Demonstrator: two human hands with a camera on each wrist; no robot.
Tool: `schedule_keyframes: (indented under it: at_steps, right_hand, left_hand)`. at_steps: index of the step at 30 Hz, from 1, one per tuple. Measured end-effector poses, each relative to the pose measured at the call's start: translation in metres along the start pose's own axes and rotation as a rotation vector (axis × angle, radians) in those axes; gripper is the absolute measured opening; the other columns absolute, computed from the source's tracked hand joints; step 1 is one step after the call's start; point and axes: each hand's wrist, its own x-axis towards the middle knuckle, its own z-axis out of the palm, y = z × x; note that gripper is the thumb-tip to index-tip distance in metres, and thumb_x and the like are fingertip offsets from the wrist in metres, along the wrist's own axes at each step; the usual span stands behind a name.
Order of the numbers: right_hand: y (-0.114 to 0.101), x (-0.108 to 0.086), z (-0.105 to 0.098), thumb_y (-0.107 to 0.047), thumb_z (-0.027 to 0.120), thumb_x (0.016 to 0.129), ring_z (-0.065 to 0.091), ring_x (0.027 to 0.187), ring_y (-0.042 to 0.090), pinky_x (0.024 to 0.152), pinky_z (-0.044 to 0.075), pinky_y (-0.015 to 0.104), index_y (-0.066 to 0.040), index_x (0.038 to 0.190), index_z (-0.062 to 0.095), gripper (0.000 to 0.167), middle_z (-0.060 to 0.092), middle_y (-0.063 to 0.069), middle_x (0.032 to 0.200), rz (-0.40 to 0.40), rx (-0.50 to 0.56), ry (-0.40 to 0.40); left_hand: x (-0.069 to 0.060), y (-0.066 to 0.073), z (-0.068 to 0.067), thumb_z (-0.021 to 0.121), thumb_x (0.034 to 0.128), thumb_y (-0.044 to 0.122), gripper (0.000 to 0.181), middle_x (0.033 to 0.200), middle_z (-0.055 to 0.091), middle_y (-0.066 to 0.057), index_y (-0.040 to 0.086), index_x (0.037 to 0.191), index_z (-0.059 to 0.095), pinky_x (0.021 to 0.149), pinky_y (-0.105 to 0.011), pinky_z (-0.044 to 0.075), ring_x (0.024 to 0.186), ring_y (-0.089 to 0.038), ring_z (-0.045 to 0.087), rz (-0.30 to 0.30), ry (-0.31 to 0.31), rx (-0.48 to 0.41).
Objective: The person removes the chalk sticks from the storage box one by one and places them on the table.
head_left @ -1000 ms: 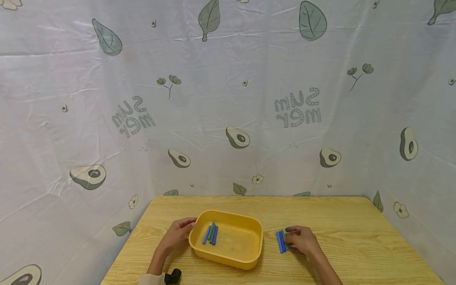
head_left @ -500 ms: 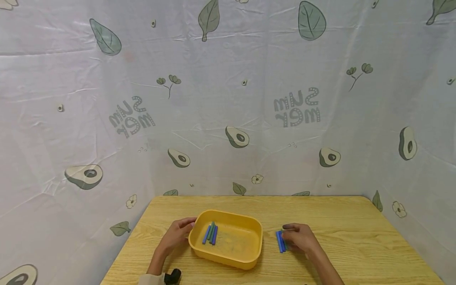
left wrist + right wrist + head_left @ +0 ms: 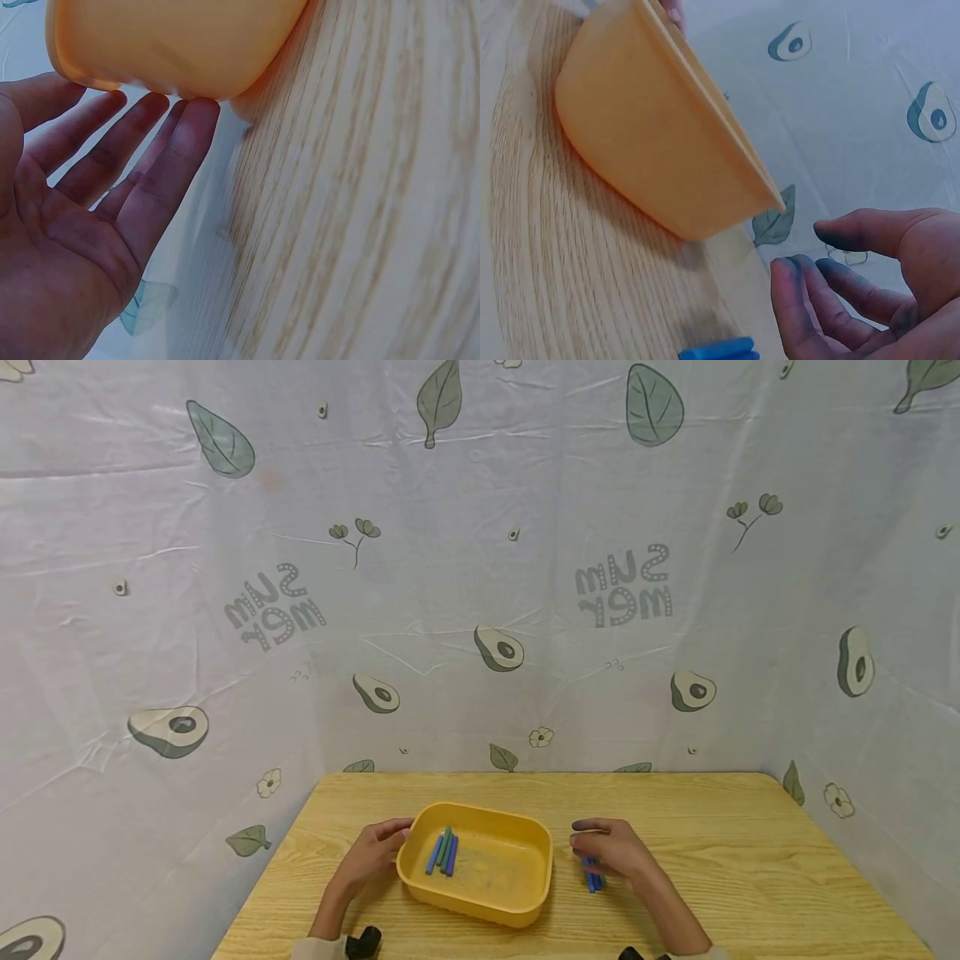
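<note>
A yellow plastic tub (image 3: 517,860) stands on the table with several blue and green chalk-like sticks (image 3: 442,852) lying at its left end. My left hand (image 3: 371,856) touches the tub's left side; in the left wrist view its fingers (image 3: 165,172) reach up, fairly straight, to the rim. To the tub's right, my right hand (image 3: 611,847) hovers over a small group of blue and green sticks (image 3: 592,883), partly covering them. The right wrist view shows its thumb and stained fingertips (image 3: 787,274) apart, holding nothing visible. A blue stick (image 3: 718,349) lies below that hand.
The wood-grain table (image 3: 720,852) extends to both sides and behind the tub. A pale curtain (image 3: 450,585) printed with leaves and avocados hangs behind it and at both sides. Dusty marks (image 3: 487,870) show on the tub's floor.
My right hand has lifted off the sticks and shifted left toward the tub, with its thumb and fingers spreading apart. The left hand and the tub stay put.
</note>
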Motion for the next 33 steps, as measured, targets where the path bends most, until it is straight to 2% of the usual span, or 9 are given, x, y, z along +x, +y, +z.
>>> schedule_keyframes:
  at_steps: [7,16,25,33]
  right_hand:
    - [-0.013,0.006,0.012,-0.015,0.072,0.102,0.073,0.118,0.033,0.095,0.065,0.047,0.011,0.146,0.057,0.054,0.064,0.029,0.141,-0.008,0.043,-0.031]
    - [-0.026,0.008,0.024,-0.014,0.073,0.101,0.076,0.114,0.033,0.091,0.066,0.042,0.012,0.148,0.054,0.057,0.071,0.028,0.131,-0.002,0.059,-0.083]
    - [-0.037,0.012,0.037,-0.014,0.074,0.101,0.078,0.112,0.031,0.09,0.067,0.039,0.015,0.151,0.048,0.064,0.068,0.031,0.136,-0.001,0.112,-0.139]
    - [-0.04,0.023,0.057,-0.01,0.073,0.1,0.075,0.116,0.038,0.093,0.066,0.044,0.019,0.149,0.047,0.063,0.062,0.033,0.139,0.008,0.126,-0.197]
  left_hand:
    - [0.001,0.002,-0.001,0.059,0.1126,0.033,0.055,0.155,0.057,-0.027,-0.002,0.154,0.055,0.091,-0.045,0.066,0.124,-0.029,0.072,0.011,-0.002,-0.001]
    - [0.001,0.001,-0.002,0.058,0.1132,0.032,0.053,0.155,0.058,-0.027,-0.001,0.155,0.055,0.091,-0.045,0.066,0.122,-0.026,0.073,0.016,-0.008,0.001]
    - [0.002,0.002,-0.002,0.059,0.1124,0.032,0.055,0.156,0.056,-0.028,-0.002,0.155,0.054,0.092,-0.047,0.066,0.125,-0.033,0.071,0.018,-0.01,-0.012]
    - [0.002,0.0,0.0,0.06,0.1118,0.032,0.053,0.155,0.058,-0.026,-0.001,0.153,0.057,0.092,-0.047,0.066,0.123,-0.028,0.071,-0.002,0.003,-0.021]
